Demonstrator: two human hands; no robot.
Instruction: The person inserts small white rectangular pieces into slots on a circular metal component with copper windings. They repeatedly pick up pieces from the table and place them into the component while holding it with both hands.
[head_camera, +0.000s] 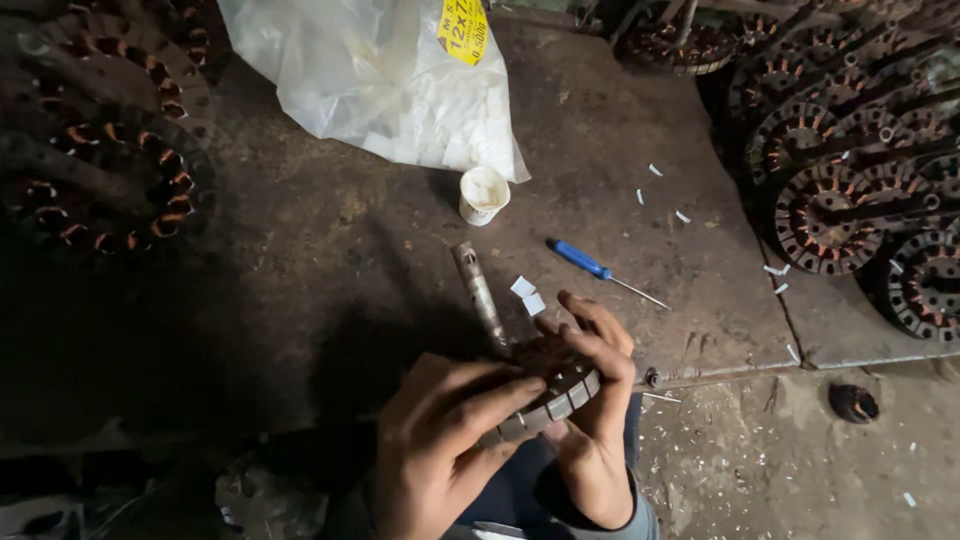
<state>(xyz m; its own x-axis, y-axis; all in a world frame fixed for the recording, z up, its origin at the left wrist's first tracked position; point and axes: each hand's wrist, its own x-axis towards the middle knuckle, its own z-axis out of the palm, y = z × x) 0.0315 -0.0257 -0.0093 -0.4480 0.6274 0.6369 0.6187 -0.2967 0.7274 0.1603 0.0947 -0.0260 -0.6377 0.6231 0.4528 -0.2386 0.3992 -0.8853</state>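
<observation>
Both hands grip one slotted stator ring over the desk edge.
I see left hand pinching its rim, right hand wrapped behind, steadying it.

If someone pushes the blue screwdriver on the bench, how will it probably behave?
The blue screwdriver looks slim and round, so it would probably roll or spin rather than slide straight. It seems light and stiff, with a thin metal shaft. It lies apart from both hands, beside small white paper pieces, which it might scatter.
</observation>
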